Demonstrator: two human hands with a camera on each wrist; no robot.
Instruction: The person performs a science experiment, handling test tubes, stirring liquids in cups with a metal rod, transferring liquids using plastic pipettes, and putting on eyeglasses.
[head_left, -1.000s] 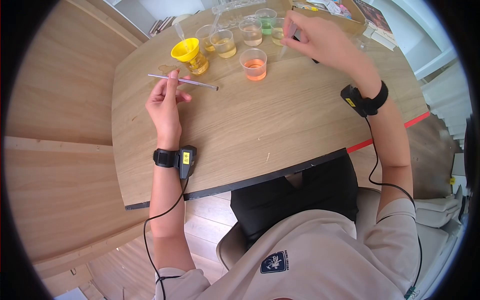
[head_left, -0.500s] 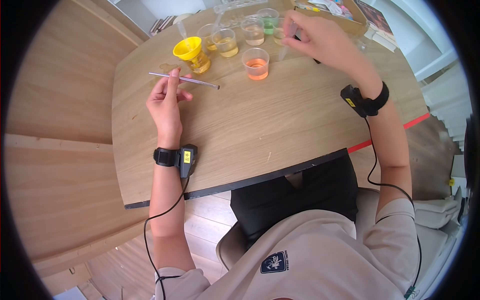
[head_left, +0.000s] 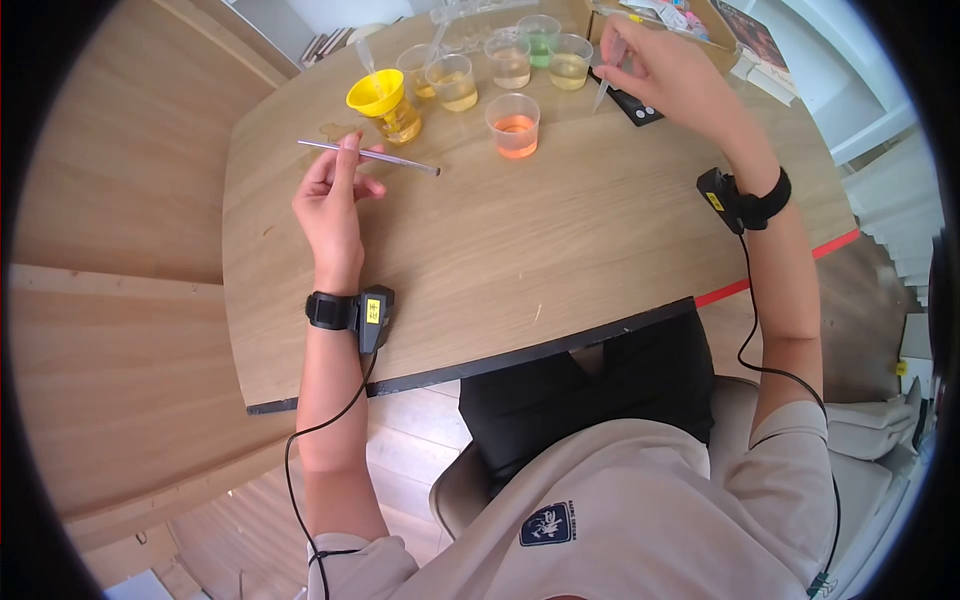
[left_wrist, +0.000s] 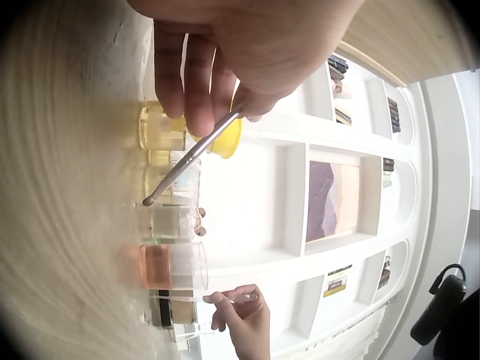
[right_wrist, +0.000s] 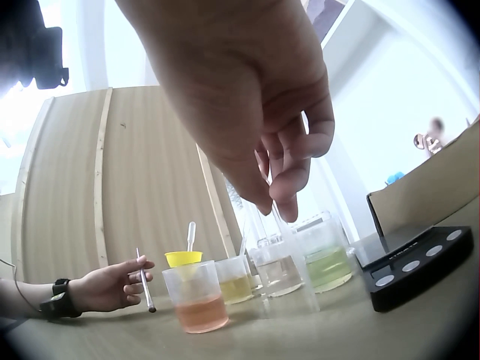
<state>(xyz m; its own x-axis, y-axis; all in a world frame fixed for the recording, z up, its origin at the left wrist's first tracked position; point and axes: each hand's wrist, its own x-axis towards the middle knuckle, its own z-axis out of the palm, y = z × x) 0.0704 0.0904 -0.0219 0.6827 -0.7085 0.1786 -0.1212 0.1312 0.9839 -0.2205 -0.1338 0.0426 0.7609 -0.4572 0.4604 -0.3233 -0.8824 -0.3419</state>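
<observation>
My left hand point(head_left: 330, 210) pinches a slim brush point(head_left: 400, 163) between thumb and fingers, its small dark tip pointing right over the table. In my right hand point(head_left: 668, 88), thumb and fingertips pinch a clear plastic dropper point(head_left: 600, 95), tip down. That hand is just right of a cup of pale yellow liquid point(head_left: 569, 70) and above the black digital scale point(right_wrist: 420, 270). Nearest in front stands a clear cup of orange liquid point(head_left: 516, 137). Beyond the left hand, a yellow funnel point(head_left: 366, 97) sits in a container of amber liquid point(head_left: 402, 126), with another dropper point(head_left: 366, 55) leaning in it.
Further cups hold yellowish point(head_left: 458, 94), pinkish-beige point(head_left: 510, 72) and green liquid point(head_left: 541, 48). A clear rack point(head_left: 480, 14) stands behind them. At the back right is a cardboard box point(head_left: 712, 58) of small items beside books point(head_left: 765, 75). A wet patch point(head_left: 335, 131) marks the table.
My right hand has moved right with the dropper, away from the pale yellow cup, which now shows fully along with more of the scale. The left hand keeps its place with the brush.
</observation>
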